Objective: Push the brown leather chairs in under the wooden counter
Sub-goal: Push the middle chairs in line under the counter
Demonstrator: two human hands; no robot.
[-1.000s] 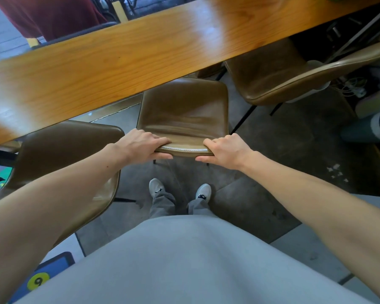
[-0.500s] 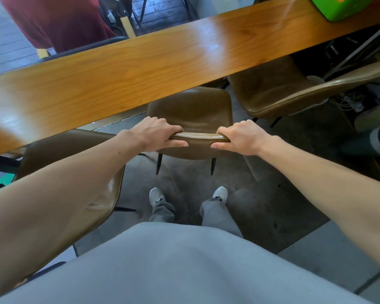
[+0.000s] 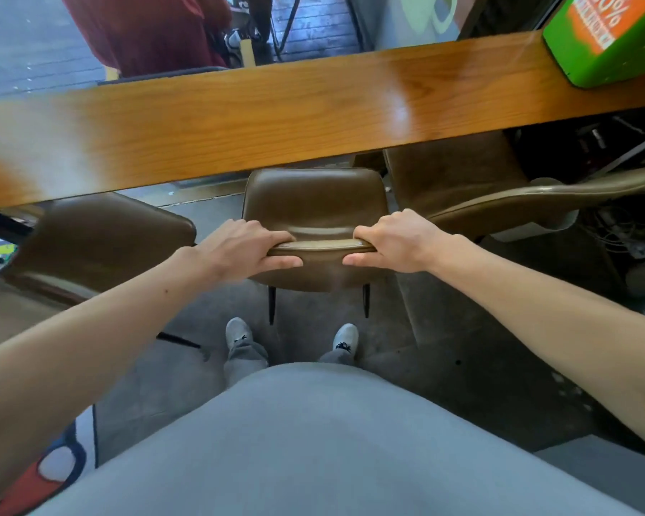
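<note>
Leather, smooth and glossy brown, covers the middle chair; its seat is squarish with rounded corners, and its backrest rim is a thin, paler, curved band. That rim is gripped at both ends: the left hand and right hand are each curled over it, with thumbs pressed against the back face. The chair is set just before the wooden counter, a long polished plank with fine grain and patches of glare, and the seat's front edge lies at the counter's near edge. Two thin dark legs are seen below.

Compared with a second ago, the chair is seen farther from the grey shoes, its legs are exposed, and more of a green box is shown; the grasp is unchanged.

Fingertips are hidden behind the rim. The left chair is blurred, and the right chair is partly covered by the counter.
</note>
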